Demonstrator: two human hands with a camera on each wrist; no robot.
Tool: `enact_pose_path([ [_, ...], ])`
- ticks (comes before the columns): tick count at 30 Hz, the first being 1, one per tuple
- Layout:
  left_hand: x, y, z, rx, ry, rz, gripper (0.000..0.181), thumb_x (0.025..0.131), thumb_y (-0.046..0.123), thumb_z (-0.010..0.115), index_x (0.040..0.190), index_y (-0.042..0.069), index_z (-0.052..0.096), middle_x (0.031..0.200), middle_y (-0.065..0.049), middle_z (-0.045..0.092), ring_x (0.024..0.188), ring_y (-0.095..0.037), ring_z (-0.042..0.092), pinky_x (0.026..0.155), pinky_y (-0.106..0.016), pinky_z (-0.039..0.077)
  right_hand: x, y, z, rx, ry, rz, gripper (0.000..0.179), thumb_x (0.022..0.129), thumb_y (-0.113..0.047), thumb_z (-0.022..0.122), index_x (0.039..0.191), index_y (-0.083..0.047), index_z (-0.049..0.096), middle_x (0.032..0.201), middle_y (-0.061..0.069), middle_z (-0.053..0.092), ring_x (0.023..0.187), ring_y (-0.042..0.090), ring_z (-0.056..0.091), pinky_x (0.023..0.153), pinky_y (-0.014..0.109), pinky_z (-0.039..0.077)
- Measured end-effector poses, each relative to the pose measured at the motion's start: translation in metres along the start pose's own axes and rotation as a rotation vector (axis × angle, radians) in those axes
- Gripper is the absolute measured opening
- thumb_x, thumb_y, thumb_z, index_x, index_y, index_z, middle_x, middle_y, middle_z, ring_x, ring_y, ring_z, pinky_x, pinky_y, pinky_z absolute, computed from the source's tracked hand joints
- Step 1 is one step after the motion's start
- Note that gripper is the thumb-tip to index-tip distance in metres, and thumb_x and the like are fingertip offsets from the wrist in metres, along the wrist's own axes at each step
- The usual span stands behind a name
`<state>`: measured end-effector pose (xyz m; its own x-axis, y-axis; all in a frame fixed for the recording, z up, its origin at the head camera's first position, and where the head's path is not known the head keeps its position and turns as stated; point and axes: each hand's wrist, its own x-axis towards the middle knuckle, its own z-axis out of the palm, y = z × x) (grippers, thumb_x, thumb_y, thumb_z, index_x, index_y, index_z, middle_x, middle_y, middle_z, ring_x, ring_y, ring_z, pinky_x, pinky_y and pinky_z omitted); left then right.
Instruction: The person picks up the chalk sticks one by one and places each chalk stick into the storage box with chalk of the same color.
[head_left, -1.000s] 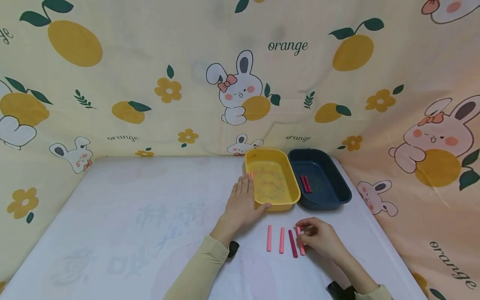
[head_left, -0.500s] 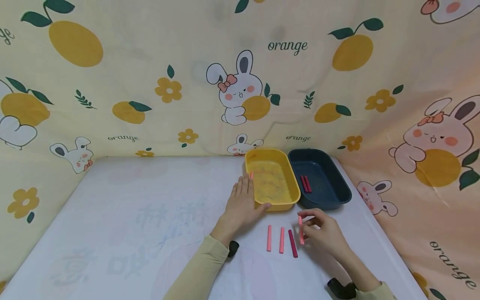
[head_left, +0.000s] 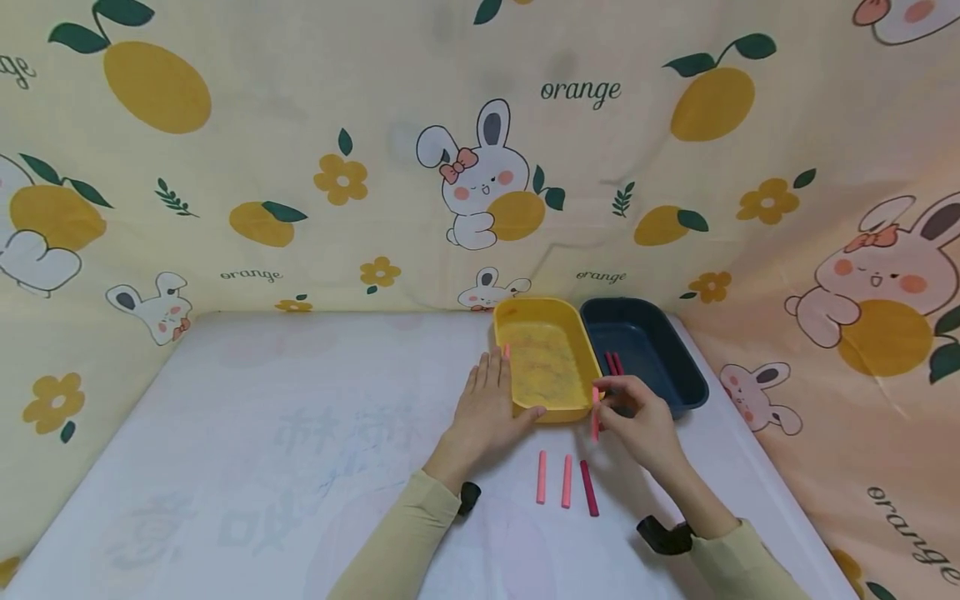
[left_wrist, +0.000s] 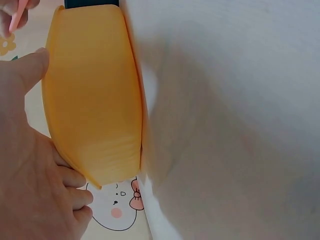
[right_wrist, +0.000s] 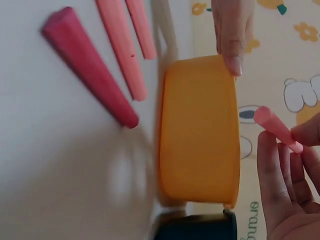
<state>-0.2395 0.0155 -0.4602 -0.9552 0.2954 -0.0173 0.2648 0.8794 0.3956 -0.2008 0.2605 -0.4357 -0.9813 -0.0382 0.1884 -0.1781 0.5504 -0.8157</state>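
Note:
My right hand (head_left: 645, 425) pinches a pink chalk stick (head_left: 596, 414) between thumb and fingers, above the table by the yellow box's front right corner. In the right wrist view, that stick (right_wrist: 274, 125) slants across the fingertips. My left hand (head_left: 483, 408) rests against the yellow box (head_left: 558, 414), its straight fingers along the left side and the thumb at the front rim. One pink stick (head_left: 507, 351) partly shows inside that box beside the fingertips. Two pink sticks (head_left: 566, 482) and one dark red stick (head_left: 588, 488) lie on the table in front.
A navy box (head_left: 693, 398) stands right of the yellow one, touching or nearly so; two dark red sticks (head_left: 614, 363) lie in it, partly behind my right hand. The white table (head_left: 300, 400) meets a printed cloth (head_left: 375, 125) at the back.
My right hand has lifted the rightmost pink chalk stick from the row and carried it forward toward the boxes. The left hand stays on the yellow box.

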Motion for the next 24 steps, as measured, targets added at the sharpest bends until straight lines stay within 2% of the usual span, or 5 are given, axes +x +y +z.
enact_pose_path([
  [9,0.001,-0.001,0.001,-0.009,0.003,-0.003,0.106,0.097,0.071,0.052,0.166,0.001,0.011,0.174,-0.017,0.009,0.161,-0.033,0.004,0.130,-0.044,0.009,0.030,-0.008,0.014,0.062,0.017,-0.043,0.032,0.095,-0.007,0.073,0.126,-0.006,0.068,0.125,0.012,0.065,0.096,0.021,0.066,0.078,0.013,0.055],
  [15,0.001,-0.002,0.002,-0.009,0.001,0.000,0.106,0.097,0.071,0.051,0.166,0.001,0.011,0.174,-0.018,0.009,0.161,-0.034,0.004,0.130,-0.045,0.008,0.052,-0.010,0.021,0.122,0.003,0.014,0.034,0.098,-0.009,0.071,0.131,-0.004,0.065,0.130,0.015,0.064,0.098,0.021,0.065,0.075,0.017,0.060],
  [20,0.001,-0.002,0.002,0.007,-0.002,0.006,0.106,0.098,0.072,0.049,0.166,0.001,0.010,0.174,-0.018,0.007,0.161,-0.033,0.003,0.130,-0.044,0.008,0.072,-0.012,0.029,0.204,-0.044,0.042,0.037,0.100,-0.007,0.069,0.136,-0.001,0.062,0.132,0.018,0.062,0.098,0.023,0.065,0.078,0.021,0.061],
  [24,0.002,-0.003,0.003,0.013,-0.004,0.006,0.106,0.098,0.073,0.048,0.166,0.001,0.011,0.174,-0.017,0.005,0.161,-0.033,0.003,0.130,-0.044,0.008,0.088,-0.014,0.038,0.242,-0.079,0.116,0.039,0.101,-0.007,0.068,0.138,-0.001,0.061,0.131,0.018,0.061,0.101,0.028,0.064,0.079,0.025,0.062],
])
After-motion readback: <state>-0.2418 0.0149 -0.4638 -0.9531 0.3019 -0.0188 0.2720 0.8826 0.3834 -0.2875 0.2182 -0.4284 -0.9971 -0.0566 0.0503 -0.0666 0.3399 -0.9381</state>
